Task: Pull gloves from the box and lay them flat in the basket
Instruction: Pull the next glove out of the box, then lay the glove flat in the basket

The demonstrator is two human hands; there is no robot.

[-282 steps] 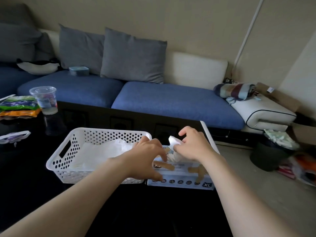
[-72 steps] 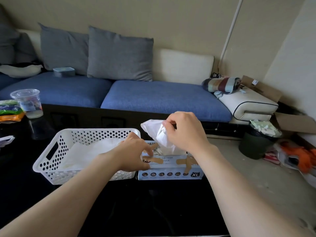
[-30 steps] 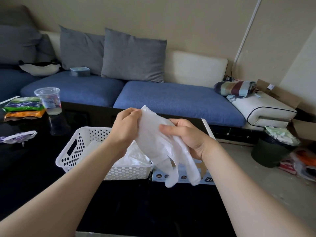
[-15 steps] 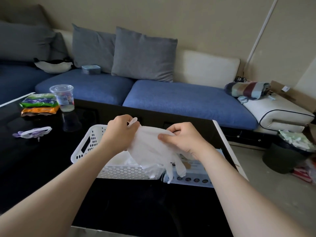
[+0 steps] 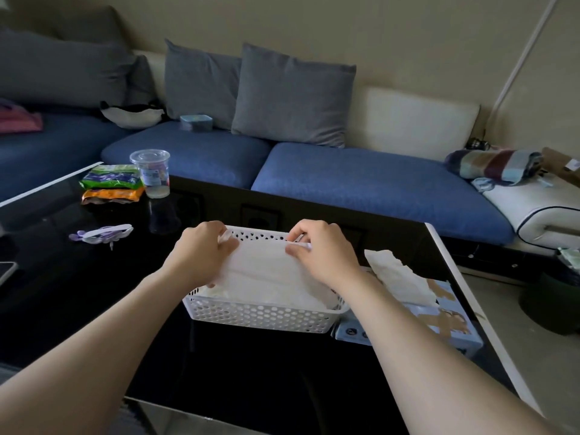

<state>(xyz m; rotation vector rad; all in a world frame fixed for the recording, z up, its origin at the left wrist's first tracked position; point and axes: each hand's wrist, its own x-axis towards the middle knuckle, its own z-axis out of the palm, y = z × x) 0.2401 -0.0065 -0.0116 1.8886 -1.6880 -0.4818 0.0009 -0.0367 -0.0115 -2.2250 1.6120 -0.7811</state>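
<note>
A white perforated basket (image 5: 260, 316) stands on the black table with other white gloves lying in it. Over it I hold a white glove (image 5: 260, 265) stretched out by its cuff. My left hand (image 5: 201, 249) pinches the cuff's left corner and my right hand (image 5: 320, 249) pinches its right corner, both above the basket's far rim. The glove slopes down into the basket toward me. The glove box (image 5: 439, 321) lies just right of the basket, partly behind my right forearm. Another white glove (image 5: 398, 277) sticks out of its opening.
The black glossy table (image 5: 94, 293) carries a clear plastic cup (image 5: 152, 172), snack packets (image 5: 110, 186), a small purple and white item (image 5: 100, 235) and a phone edge (image 5: 4, 271). A blue sofa with grey cushions runs behind. A dark bin (image 5: 552, 293) sits on the floor at right.
Both hands carried the glove from above the box leftward and down over the basket, spreading the cuff wide. The view turned left.
</note>
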